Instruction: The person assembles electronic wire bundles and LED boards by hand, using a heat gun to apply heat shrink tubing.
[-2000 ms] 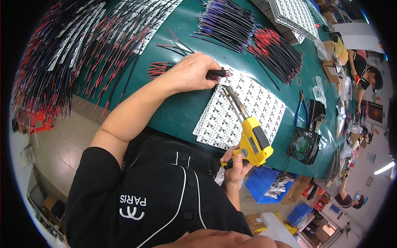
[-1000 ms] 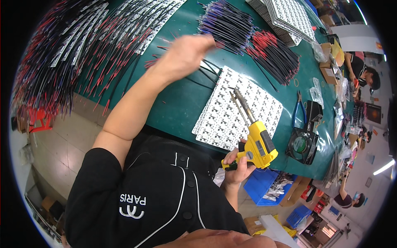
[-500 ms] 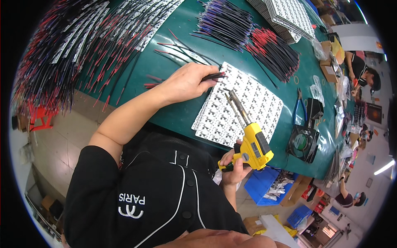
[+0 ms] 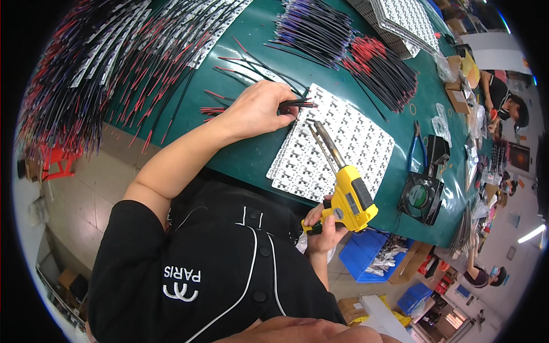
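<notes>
My left hand (image 4: 260, 111) pinches a small bundle of black and red wires (image 4: 300, 104), whose ends reach over the upper left corner of a white circuit board panel (image 4: 349, 134). Another panel edge shows under this one, with rows of small dark pads across the top face. In my right hand (image 4: 323, 234) is a yellow soldering gun (image 4: 351, 197), gripped by its handle. Its long metal tip and thin side tube slant up over the panel, ending just below the wire ends. More loose black and red wires (image 4: 257, 71) lie beyond and beside my left hand.
Wired board strips (image 4: 166, 40) cover the green table's left. Bundles of dark wires (image 4: 311, 31) and red-tipped wires (image 4: 386, 74) lie beyond the panel, near stacked white panels (image 4: 403, 23). Blue-handled pliers (image 4: 416, 146) and a black fan (image 4: 420, 197) sit right, above a blue bin (image 4: 363, 257).
My left hand has shifted very slightly, and the wires in its fingers lie a little differently. The soldering gun stays almost in place, its tip still close to the wire ends.
</notes>
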Demonstrator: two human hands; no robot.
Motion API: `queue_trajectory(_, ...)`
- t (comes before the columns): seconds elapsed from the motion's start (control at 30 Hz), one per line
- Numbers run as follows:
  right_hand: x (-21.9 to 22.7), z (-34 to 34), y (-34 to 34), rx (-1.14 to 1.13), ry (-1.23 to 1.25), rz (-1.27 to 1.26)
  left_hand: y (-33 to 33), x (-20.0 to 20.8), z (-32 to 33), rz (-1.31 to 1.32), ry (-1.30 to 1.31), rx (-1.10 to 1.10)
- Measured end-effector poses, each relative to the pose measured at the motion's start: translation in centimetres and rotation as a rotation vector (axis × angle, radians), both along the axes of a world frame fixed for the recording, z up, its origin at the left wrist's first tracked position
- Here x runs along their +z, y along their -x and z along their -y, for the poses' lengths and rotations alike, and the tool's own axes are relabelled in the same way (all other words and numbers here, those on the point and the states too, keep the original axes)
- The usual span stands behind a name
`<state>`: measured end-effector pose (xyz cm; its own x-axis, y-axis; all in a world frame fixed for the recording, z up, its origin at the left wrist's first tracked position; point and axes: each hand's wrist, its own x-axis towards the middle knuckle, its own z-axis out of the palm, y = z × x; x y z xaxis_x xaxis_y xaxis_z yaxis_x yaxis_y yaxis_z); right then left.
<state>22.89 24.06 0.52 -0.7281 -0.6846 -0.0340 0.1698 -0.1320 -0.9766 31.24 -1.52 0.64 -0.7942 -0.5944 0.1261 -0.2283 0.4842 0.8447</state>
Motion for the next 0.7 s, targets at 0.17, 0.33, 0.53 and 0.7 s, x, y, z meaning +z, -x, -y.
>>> queue_trajectory(0.17,-0.3,-0.1,-0.1,0.013,-0.004,-0.007,0.1,-0.4,0.0,-0.032,0.026,0.007)
queue_trajectory(0.33,-0.4,0.0,-0.1,0.014,-0.006,-0.005,0.1,-0.5,-0.1,-0.038,0.026,0.015)
queue_trajectory(0.53,-0.5,-0.1,0.0,0.026,-0.057,-0.013,0.2,-0.6,0.0,-0.029,0.049,0.017)
queue_trajectory(0.7,0.4,0.4,-0.2,0.017,-0.122,-0.109,0.2,-0.6,-0.1,-0.016,0.056,0.023)
